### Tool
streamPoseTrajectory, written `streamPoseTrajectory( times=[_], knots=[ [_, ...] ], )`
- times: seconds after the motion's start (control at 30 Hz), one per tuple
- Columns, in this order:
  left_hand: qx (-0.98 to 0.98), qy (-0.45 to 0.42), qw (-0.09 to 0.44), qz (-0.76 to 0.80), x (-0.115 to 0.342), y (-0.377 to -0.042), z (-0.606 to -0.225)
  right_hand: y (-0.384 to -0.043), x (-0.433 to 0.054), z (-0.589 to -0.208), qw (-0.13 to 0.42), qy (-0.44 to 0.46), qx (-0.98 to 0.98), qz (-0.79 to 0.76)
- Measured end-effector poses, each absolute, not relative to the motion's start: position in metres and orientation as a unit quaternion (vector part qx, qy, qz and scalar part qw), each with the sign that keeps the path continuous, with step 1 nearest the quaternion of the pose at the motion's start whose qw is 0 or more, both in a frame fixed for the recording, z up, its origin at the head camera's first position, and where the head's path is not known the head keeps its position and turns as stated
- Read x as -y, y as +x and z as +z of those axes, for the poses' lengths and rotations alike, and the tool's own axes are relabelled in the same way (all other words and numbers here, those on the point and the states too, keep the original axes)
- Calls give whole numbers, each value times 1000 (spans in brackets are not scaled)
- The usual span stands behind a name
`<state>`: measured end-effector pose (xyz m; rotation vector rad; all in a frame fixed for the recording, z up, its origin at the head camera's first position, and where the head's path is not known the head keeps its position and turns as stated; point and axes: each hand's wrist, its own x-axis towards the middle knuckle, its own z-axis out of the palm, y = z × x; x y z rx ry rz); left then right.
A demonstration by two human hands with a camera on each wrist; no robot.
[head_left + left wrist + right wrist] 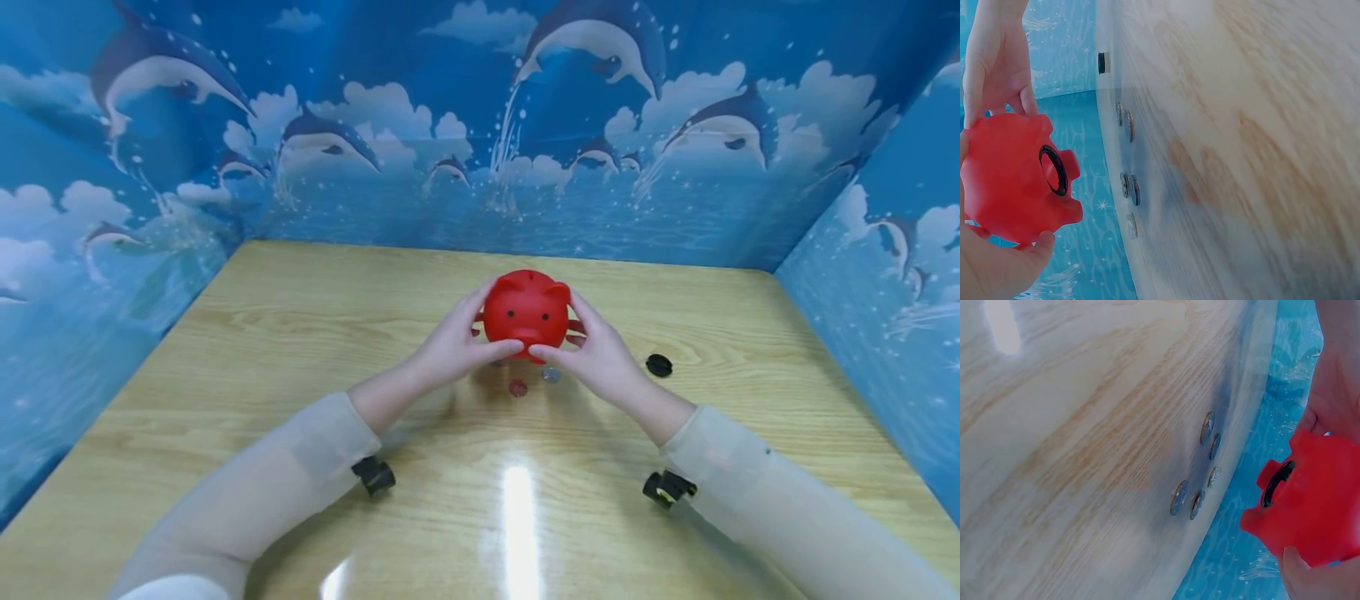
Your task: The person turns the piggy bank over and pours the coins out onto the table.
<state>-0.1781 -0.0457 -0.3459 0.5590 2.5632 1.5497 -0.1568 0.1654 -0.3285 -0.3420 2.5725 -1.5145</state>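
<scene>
A red piggy bank (pixel 527 308) is held off the table with its face toward me. My left hand (pixel 459 337) grips its left side, the thumb lying across the front below the snout. On the other side my right hand (pixel 597 348) grips it in the same way. The underside shows a round hole with a black rim (pixel 1053 170) in the left wrist view. Below the bank several coins (pixel 1179 498) lie flat on the table, one of them reddish in the head view. A black round plug (pixel 659 365) lies to the right of my right hand.
The light wood table (pixel 337 308) ends at a blue dolphin-print backdrop (pixel 420 200) behind and at both sides. Black wrist cameras (pixel 373 476) hang under both sleeves. Glare streaks mark the table's near part.
</scene>
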Motion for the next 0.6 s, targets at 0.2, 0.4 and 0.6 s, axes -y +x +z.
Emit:
streamPoseTrajectory(
  times=[0.2, 0.4, 0.6],
  knots=[
    [-841, 187, 52, 505, 45, -177, -346, -159, -166, -331, 95, -111, -840, -522],
    [-826, 220, 73, 514, 46, -178, -346, -160, -167, -331, 110, -105, -833, -532],
    [-810, 222, 113, 531, 50, -180, -345, -162, -168, -331, 123, -99, -822, -547]
  ],
)
